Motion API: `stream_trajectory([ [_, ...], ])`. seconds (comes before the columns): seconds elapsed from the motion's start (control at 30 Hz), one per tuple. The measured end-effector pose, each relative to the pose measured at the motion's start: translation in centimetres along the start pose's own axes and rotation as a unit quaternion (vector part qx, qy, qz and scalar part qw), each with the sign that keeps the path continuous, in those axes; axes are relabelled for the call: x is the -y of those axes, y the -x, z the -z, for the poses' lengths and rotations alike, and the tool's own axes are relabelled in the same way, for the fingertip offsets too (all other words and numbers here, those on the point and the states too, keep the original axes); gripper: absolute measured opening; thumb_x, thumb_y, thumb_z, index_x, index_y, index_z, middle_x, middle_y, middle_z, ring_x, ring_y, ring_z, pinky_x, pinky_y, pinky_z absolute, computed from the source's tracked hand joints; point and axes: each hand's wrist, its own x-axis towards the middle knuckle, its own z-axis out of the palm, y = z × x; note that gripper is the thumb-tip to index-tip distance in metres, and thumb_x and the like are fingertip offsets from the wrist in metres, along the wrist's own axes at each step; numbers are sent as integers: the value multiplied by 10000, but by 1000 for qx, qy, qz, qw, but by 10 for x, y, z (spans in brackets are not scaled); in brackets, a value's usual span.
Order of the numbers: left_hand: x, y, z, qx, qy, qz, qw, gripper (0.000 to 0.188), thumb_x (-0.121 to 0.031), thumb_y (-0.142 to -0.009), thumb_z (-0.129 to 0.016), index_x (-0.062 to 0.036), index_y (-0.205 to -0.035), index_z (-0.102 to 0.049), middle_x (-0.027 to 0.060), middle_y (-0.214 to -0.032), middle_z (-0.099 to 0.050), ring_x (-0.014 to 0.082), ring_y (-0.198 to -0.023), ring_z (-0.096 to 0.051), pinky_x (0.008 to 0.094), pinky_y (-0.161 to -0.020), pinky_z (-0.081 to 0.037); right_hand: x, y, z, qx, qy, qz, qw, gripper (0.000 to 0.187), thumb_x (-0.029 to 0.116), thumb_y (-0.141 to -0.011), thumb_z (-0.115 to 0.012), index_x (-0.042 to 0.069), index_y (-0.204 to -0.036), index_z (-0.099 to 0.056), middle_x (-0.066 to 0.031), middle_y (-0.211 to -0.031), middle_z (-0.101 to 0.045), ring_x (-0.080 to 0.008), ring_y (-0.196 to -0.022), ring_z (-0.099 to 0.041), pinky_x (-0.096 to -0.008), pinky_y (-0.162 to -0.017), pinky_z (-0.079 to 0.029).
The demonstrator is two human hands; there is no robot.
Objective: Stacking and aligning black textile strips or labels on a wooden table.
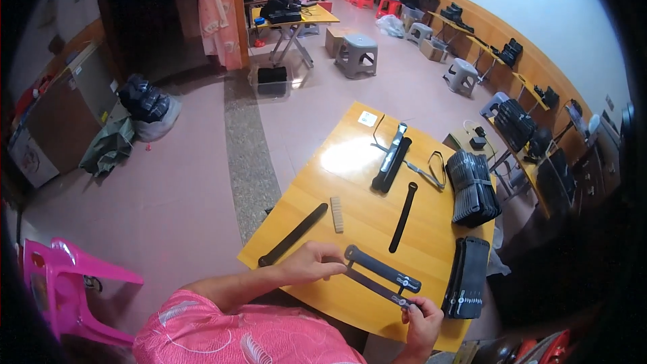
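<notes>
At the near part of the yellow table (303,192), a flat dark strap (375,286) is stretched between my two hands. My left hand (311,263) pinches its left end; the thumb and fingers of my right hand (424,322) are closed on its right end, by a small pale print. Just beyond and parallel lies a second dark strap (381,269), with a rounded, holed end and pale marks. Small dark pieces show between the two; whether they join them cannot be made out. Left of my left hand lies a black strap (294,234), and farther off another (404,218).
A beige comb-like strip (337,215) lies mid-table. Beyond it are a black-and-silver bar (392,157) and a looped grey band (431,172). Bundled straps (474,189) and a strap stack (467,276) line the right edge. A pink chair (67,290) stands left; grey stools (357,54) stand farther away.
</notes>
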Motion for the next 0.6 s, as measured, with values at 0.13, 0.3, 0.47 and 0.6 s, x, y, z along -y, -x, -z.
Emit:
stream_trajectory([
  [0.13, 8, 7, -4, 34, 283, 153, 946, 150, -114, -897, -599, -6, -997, -631, 19, -782, -612, 87, -715, -590, 227, -632, -463, -5, 2, 4, -9, -9, -1, 1000, 85, -24, -826, -548, -59, -882, -602, -78, -667, -590, -112, -517, -517, -225, -466, -402],
  [0.3, 7, 15, -9, 33, 291, 145, 945, 170, -111, -907, -573, -7, -1027, -633, 10, -796, -616, 74, -735, -587, 209, -632, -451, -18, 3, 11, -57, -25, 23, 998, 78, -18, -807, -584, -56, -875, -590, -63, -647, -572, -107, -501, -505, -226, -463, -400],
  [0.47, 13, 29, -24, -53, 117, 60, 990, 174, -106, -897, -594, 3, -1028, -631, -4, -802, -608, 56, -699, -553, 208, -629, -448, -30, 9, 25, -66, -9, 4, 998, 73, -4, -803, -599, -50, -859, -593, -58, -645, -569, -103, -510, -505, -222, -465, -397],
  [0.6, 4, 24, -31, -87, 211, 158, 961, 150, -96, -886, -606, 3, -993, -638, 2, -796, -610, 60, -672, -552, 218, -611, -458, -19, 18, 22, -83, 15, -38, 996, 99, 8, -806, -580, -41, -857, -650, -49, -697, -605, -103, -587, -536, -236, -531, -411],
])
